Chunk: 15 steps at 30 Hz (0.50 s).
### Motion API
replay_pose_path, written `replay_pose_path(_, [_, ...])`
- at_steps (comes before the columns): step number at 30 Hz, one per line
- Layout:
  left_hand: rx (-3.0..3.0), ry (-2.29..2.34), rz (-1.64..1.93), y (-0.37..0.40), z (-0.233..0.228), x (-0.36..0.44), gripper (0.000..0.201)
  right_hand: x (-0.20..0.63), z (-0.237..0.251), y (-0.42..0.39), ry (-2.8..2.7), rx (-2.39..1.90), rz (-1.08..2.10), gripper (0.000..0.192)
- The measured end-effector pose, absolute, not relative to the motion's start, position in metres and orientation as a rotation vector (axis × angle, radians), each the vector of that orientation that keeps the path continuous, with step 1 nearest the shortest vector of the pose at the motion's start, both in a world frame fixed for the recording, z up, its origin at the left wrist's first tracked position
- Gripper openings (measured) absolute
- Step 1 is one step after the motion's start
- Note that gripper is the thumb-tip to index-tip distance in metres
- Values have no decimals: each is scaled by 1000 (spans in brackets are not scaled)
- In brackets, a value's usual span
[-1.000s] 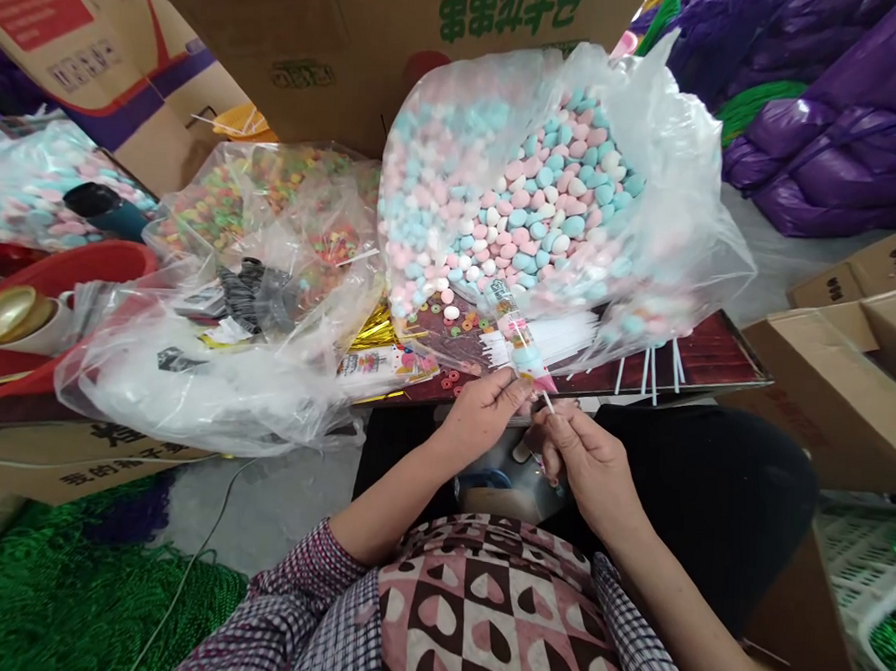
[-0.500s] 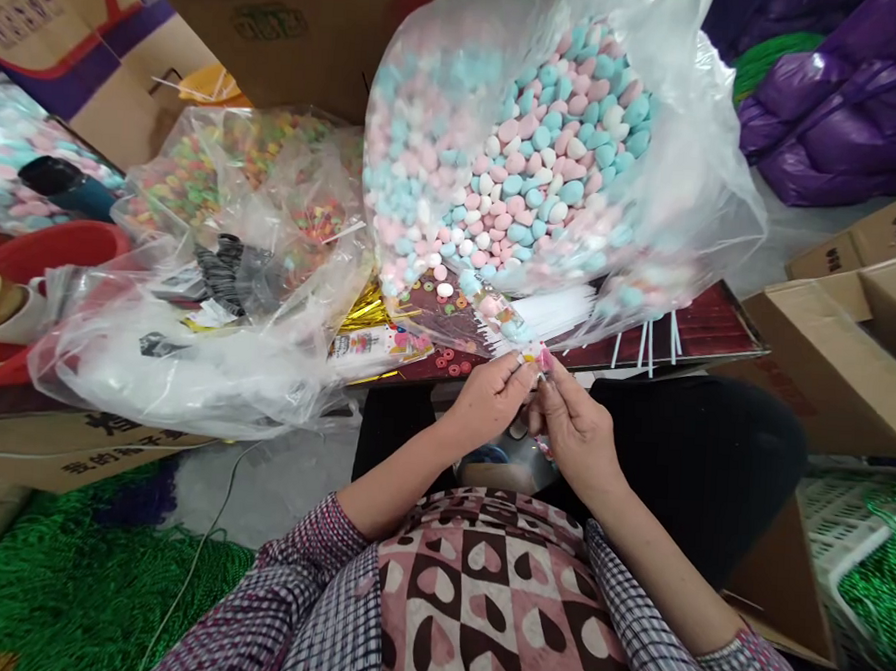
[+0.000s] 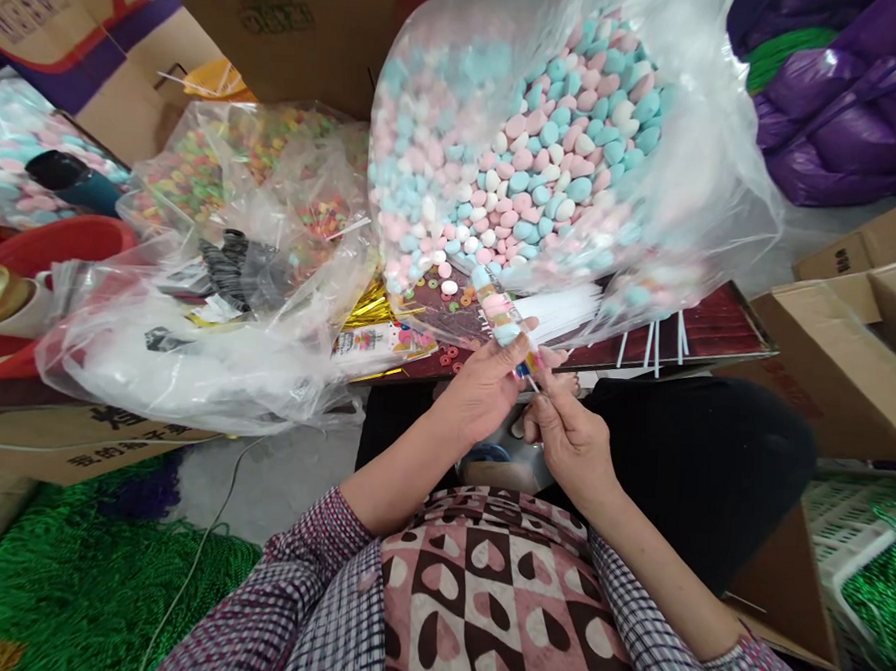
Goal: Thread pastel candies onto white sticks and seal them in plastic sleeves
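A slim see-through packet of pink and blue marshmallow candies (image 3: 500,310) slants up and away above the table edge. My left hand (image 3: 482,392) is closed round its lower part, thumb on top. At the lower end a thin white stick (image 3: 534,383) shows, and the fingertips of my right hand (image 3: 572,427) pinch there. Just beyond the packet lies a pile of white sticks (image 3: 565,314). Behind it a large open plastic bag (image 3: 703,129) holds many pink, blue and white candies (image 3: 531,180).
Left on the table are a bag of coloured ring candies (image 3: 224,164), gold ties (image 3: 370,306), printed wrappers (image 3: 379,344) and a crumpled plastic bag (image 3: 212,383). A red basin (image 3: 85,236) stands further left. Open cardboard boxes (image 3: 854,327) are on the right.
My left hand has turned and now wraps the packet's lower part instead of pinching its end. My right hand has moved slightly down at the stick. More of the packet shows.
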<state>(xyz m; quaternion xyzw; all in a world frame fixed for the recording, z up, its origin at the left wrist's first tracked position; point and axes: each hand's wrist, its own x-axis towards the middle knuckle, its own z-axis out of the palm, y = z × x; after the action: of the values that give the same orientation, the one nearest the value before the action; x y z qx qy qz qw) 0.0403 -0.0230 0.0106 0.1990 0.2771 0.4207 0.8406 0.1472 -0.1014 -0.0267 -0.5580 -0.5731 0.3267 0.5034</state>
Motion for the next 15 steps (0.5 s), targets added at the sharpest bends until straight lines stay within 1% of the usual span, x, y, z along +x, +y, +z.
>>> replay_pose_path(2, [372,600,882,-26,13,43,35,144,-26,-102,-1390,-1366,756,42])
replay_pose_path(5, [375,625,866,-30,12,42,29,142,-27,-101,-1365,-1387,738,38])
replay_pose_path(8, [426,638,837,-31,8,37,23,149,-23,-101,-1391,-1396,817,32])
replay_pose_path(11, [465,617,866,-30,5,30,16,169,-9,-99,-1468,-1428,898,23])
replay_pose_path(13, [495,577,834,-33,4,26,15,184,3,-96,-1323,-1458,879,24])
replay_pose_path(15, [516,509,695,-38,4,26,20,193,14,-89,-1118,-1404,913,24])
